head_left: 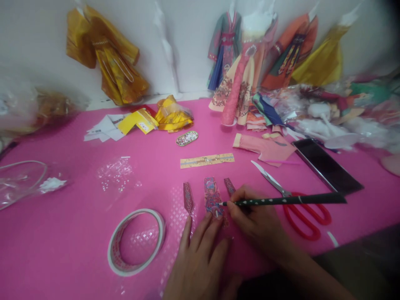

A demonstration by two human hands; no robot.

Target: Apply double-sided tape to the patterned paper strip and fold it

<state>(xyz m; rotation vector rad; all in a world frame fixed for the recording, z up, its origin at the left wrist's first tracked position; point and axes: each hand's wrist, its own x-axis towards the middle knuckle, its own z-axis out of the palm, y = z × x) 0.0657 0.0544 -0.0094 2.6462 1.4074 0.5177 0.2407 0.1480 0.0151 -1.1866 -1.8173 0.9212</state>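
Observation:
My right hand point(256, 216) is closed around a dark green pencil point(268, 201) with pale dots. Its tip meets a patterned blue and red strip point(212, 193) lying on the pink table. Fingers spread, my left hand point(203, 254) lies flat, two fingertips on the lower end of that strip. Another fingertip is at the pointed end of a narrow maroon strip point(188, 198) on the left. A second maroon strip point(229, 186) lies just beyond my right hand. Farther back is a long beige strip point(207, 160) with small ornaments.
A tape roll point(136, 241) lies left of my left hand. Red-handled scissors point(300, 212) and a black phone point(328, 164) are at the right. Tiny beads point(115, 173) lie left on the pink table point(75, 233). Doll dresses point(233, 75) and plastic bags point(337, 121) line the back.

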